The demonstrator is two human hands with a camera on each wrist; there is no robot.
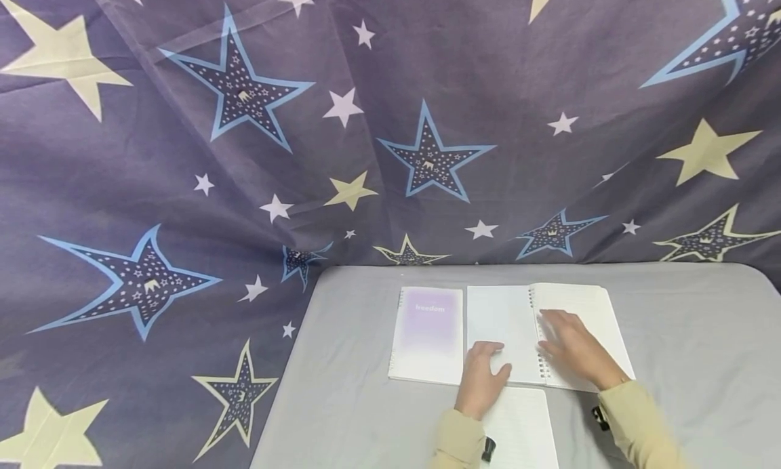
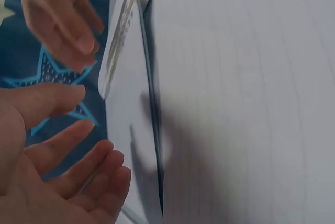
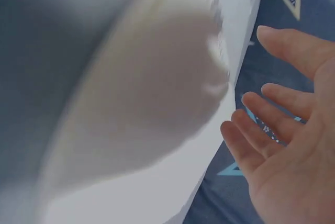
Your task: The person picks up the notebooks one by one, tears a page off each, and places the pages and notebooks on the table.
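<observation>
A spiral notebook (image 1: 500, 320), spread to two pale pages, is seen at four o'clock from the centre of the head view, laid on a grey table (image 1: 342, 360). Clock places below are read from its middle. The left hand (image 1: 485, 382) is held at eight o'clock, over the corner of the left-hand page, with thumb and fingers parted and nothing gripped. The right hand (image 1: 573, 348) is held between three and four o'clock, over the right-hand page, fingertips beside the ring binding; its thumb and fingers are likewise apart, with nothing clamped between them (whether either hand is touching paper cannot be told). At nine o'clock a closed notebook (image 1: 427, 354) is placed just beside, its cover marked "freedom" in a purple patch. Between six and seven o'clock a lined page (image 1: 518, 425) is partly covered by the left arm. At twelve o'clock, a star-patterned cloth (image 1: 390, 69) is hung behind the table.
</observation>
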